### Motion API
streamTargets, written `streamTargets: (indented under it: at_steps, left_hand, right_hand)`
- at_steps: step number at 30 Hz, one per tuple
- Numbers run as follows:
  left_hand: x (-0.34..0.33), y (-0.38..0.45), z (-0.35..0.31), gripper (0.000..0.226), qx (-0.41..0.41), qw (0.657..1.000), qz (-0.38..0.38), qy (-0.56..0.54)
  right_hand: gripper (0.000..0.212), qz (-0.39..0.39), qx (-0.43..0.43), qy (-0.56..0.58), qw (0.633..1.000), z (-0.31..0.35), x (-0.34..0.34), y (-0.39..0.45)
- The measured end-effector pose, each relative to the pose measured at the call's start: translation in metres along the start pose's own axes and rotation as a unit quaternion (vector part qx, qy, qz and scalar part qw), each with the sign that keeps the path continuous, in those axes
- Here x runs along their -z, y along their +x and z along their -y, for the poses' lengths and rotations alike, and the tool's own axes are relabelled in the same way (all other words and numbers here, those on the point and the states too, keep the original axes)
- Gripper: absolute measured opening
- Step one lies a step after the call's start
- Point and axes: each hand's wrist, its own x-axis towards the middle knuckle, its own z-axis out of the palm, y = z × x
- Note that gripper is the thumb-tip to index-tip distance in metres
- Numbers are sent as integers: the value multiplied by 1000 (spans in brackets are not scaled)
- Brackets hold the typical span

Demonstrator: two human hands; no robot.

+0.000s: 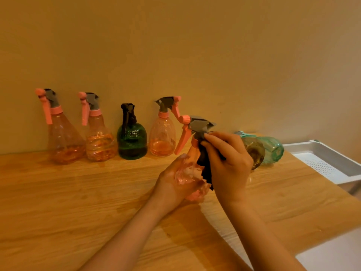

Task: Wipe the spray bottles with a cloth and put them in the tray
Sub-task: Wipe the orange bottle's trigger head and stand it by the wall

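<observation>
**Wiping the neck of a pink bottle, tray waiting at the right edge**

While the left hand (pixel 172 180) cups the clear pink body of the bottle (pixel 192 169) from below, fingers curled round it and holding it just above the tabletop (pixel 78 202), the right hand (pixel 228 161) pinches a dark cloth (pixel 205 165) against the bottle's neck, fingertips up by the grey spray head. Both grips are clamped: the left on the bottle, the right on the cloth. This looks like the wiping step, at the neck and trigger end, with the body perhaps yet to be done; I cannot tell how much of it has been wiped.

Just beyond the right hand, two bottles lie on their sides near the right edge, an amber one (pixel 255 153) and a teal one (pixel 272 149), touching or nearly so. The white tray (pixel 332 159) juts off the right edge past them, and nothing shows in the part of it in view.

Along the far edge, against the wall, four bottles stand upright: two tall pink ones (pixel 62 137) (pixel 99 141), a green one (pixel 132 141), and a rounder pink one (pixel 162 137).

The next move likely calls for working the cloth down the body, then carrying the bottle over the two lying bottles to the tray.
</observation>
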Motion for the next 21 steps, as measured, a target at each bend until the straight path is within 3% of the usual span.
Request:
streamTargets:
  at_steps: [4, 9, 21]
  left_hand:
    - [-2, 0, 1, 59, 15, 999, -6, -41]
    - [0, 0, -2, 52, 2, 999, 8, -51]
    - [3, -1, 0, 55, 18, 998, 17, -50]
  right_hand:
    - [21, -27, -39, 14, 999, -3, -10, -16]
    - [29, 10, -29, 22, 999, -1, -11, -26]
    - [23, 41, -69, 43, 996, -13, 5, -8]
